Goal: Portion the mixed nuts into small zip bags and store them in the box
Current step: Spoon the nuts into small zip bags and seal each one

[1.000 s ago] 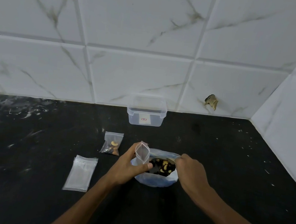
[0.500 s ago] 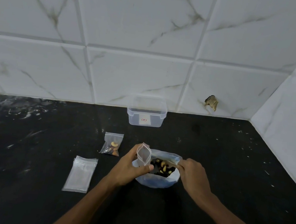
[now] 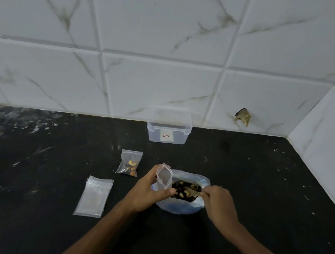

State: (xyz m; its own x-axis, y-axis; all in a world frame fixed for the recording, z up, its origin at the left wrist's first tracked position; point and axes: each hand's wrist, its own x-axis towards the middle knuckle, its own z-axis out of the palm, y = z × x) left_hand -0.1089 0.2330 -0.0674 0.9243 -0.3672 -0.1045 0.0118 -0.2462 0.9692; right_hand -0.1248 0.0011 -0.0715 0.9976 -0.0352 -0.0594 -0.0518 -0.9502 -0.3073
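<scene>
Drawn back from over the nuts to the right rim of the large clear plastic bag of mixed nuts point(image 3: 179, 205), the right hand point(image 3: 217, 202) now has its fingers curled at the bag's edge; whether they pinch plastic, nuts or something else cannot be told. At the bag's left side the left hand point(image 3: 147, 191) pinches a small empty clear zip bag point(image 3: 163, 178), held upright with its mouth up, just beside the nuts (cashews and darker pieces show in the open top).

One small clear zip bag holding a few nuts point(image 3: 129, 163) lies on the black speckled countertop point(image 3: 258, 198) just far-left of the big bag, so a first portion appears done, though its seal cannot be judged. A flat stack of empty clear zip bags point(image 3: 94, 196) waits to the near left. Far against the white marbled tile wall point(image 3: 171, 44), the clear lidded plastic box point(image 3: 169, 127) looks closed and without bags inside. By these signs the job is early: the second bag is unfilled, more remain, and nothing is yet stored.
</scene>
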